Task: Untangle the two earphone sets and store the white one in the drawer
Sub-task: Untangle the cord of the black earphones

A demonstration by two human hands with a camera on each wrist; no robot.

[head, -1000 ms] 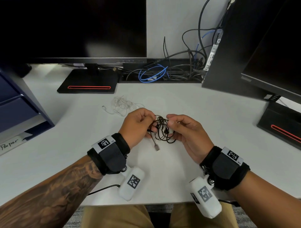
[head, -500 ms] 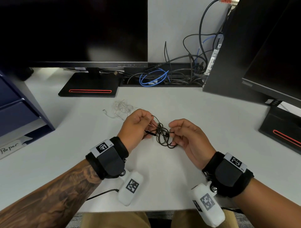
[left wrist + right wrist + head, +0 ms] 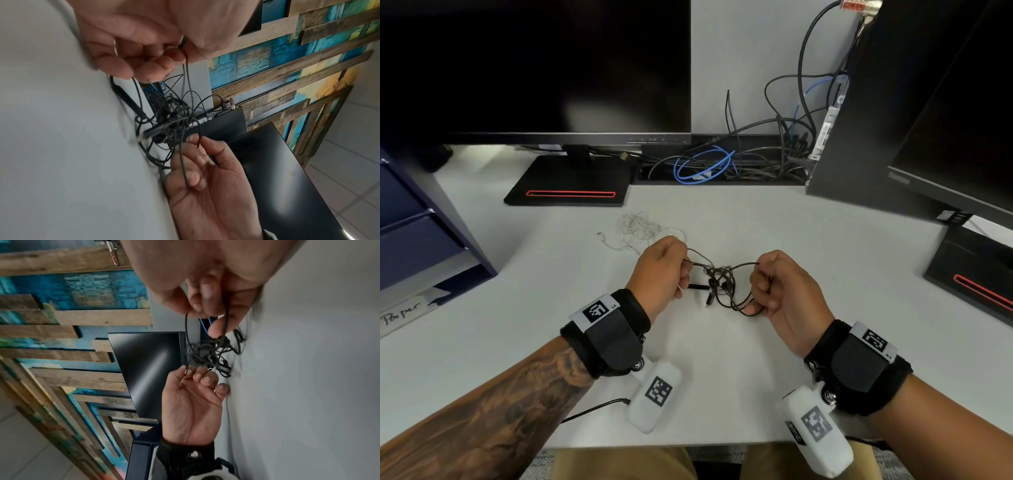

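Both hands are busy with the black earphones (image 3: 722, 284). Left hand (image 3: 659, 270), in the middle of the head picture, has its fingers curled and pinching a black cord. Right hand (image 3: 782, 284), just to the right of it, has its fingers curled round other loops of the same cord. The two hands are a little apart, so the knot (image 3: 719, 275) hangs between them, just above the table (image 3: 825, 260). I think they are held this way to pull the knot wide, so the loops open up and are easy to see.

The white earphones (image 3: 640, 229) lie in a small heap on the table, just above the left hand in the picture. No black cord seems to be caught in them. I think the white set is already free and waits to be put away.

The blue drawers (image 3: 417, 233) stand at the left edge and look closed. The table is pale and smooth. Two dark screens (image 3: 534, 68) stand at the top. Lots of wires (image 3: 739, 161) sit in a tray between them. The wrist pictures show a wall of old wooden boards (image 3: 287, 76) with blue paint.
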